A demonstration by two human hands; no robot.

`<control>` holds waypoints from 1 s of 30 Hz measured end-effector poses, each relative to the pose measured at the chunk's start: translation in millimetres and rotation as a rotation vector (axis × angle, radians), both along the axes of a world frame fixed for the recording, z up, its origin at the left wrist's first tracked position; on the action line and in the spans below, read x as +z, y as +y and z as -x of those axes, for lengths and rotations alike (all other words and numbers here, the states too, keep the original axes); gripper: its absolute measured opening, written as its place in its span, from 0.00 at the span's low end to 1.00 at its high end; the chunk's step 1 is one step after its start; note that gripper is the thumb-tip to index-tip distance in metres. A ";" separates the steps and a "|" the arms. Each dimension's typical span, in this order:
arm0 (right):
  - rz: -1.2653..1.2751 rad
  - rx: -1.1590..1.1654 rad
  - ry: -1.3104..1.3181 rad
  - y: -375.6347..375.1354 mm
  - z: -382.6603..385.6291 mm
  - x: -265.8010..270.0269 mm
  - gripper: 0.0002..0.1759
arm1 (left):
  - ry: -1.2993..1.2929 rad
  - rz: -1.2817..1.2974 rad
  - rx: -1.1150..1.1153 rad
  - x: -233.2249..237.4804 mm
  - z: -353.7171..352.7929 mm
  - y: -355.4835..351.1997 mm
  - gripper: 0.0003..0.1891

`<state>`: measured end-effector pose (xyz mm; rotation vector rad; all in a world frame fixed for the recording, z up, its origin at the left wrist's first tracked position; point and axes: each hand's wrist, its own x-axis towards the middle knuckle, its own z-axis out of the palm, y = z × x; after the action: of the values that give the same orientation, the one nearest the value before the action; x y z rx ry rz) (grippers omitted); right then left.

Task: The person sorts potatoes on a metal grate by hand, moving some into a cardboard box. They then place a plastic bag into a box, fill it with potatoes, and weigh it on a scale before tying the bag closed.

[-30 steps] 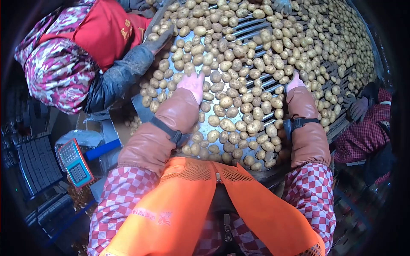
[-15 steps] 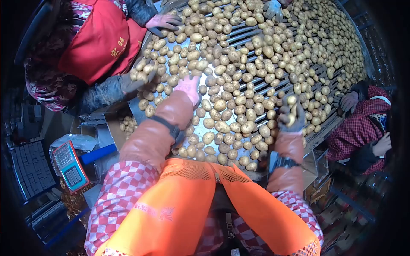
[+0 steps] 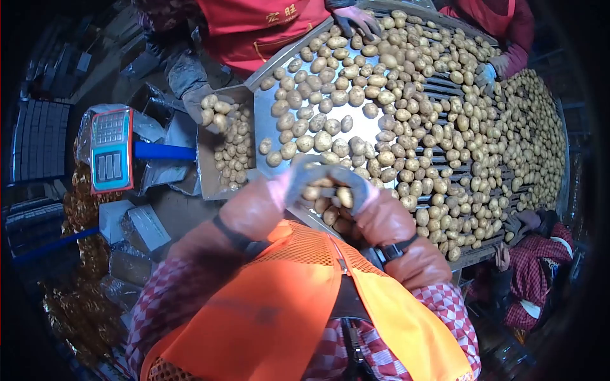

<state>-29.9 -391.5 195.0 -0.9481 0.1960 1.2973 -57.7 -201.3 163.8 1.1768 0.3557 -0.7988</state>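
Note:
My gloved left hand (image 3: 300,181) and my gloved right hand (image 3: 351,183) are close together at the near edge of the sorting table (image 3: 305,218), in front of my orange vest. Between them are several potatoes (image 3: 344,196), cupped by the curled fingers of both hands. The left hand is partly blurred, and its fingertips meet those of the right. More loose potatoes (image 3: 323,141) lie on the metal surface just beyond my hands.
A co-worker's gloved hand (image 3: 204,105) holds potatoes over a cardboard box (image 3: 208,162) of potatoes at the left. Other workers' hands (image 3: 359,23) (image 3: 486,77) (image 3: 522,222) reach in around the table. A scale (image 3: 111,151) stands at the far left.
The view has turned toward the left. My hands, apart before, have come together around potatoes. The co-worker's potato-filled hand is now over the box.

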 end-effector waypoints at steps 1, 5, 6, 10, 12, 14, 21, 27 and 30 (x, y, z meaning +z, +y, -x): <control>-0.060 0.201 -0.040 13.7 -13.3 -29.3 0.23 | 0.042 -0.070 0.002 3.8 10.7 27.3 0.29; -0.283 0.043 -0.148 117.9 -12.5 -37.8 0.20 | 0.036 -0.300 0.557 13.8 44.4 97.2 0.23; -0.206 -0.104 -0.011 135.5 -5.6 -39.6 0.22 | 0.044 -0.355 0.686 14.3 50.5 113.6 0.22; 0.038 -0.143 -0.133 128.9 4.7 -38.1 0.29 | 0.047 -0.678 0.641 7.1 62.0 148.2 0.24; 0.390 0.127 -0.983 80.7 10.6 -77.9 0.34 | -0.145 -0.719 0.680 -51.6 63.4 145.8 0.23; 0.607 0.216 -1.292 19.0 14.7 -72.9 0.31 | -0.110 -0.106 1.027 -89.3 44.2 139.8 0.17; 1.296 0.383 -1.499 -139.5 52.2 -60.0 0.20 | -0.958 -1.328 -0.212 -91.8 -86.2 47.4 0.24; 1.506 -0.183 -1.294 -156.3 98.1 -102.6 0.23 | -0.575 -1.518 -0.612 -115.8 -202.9 -0.1 0.18; 1.475 -0.346 -1.267 -149.5 122.1 -80.2 0.22 | -0.741 -1.510 -0.583 -84.4 -178.5 -15.3 0.17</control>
<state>-151.9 -541.0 114.8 -2.6208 0.2797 -0.1716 120.7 -216.6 79.4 2.9642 -0.1038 -0.4137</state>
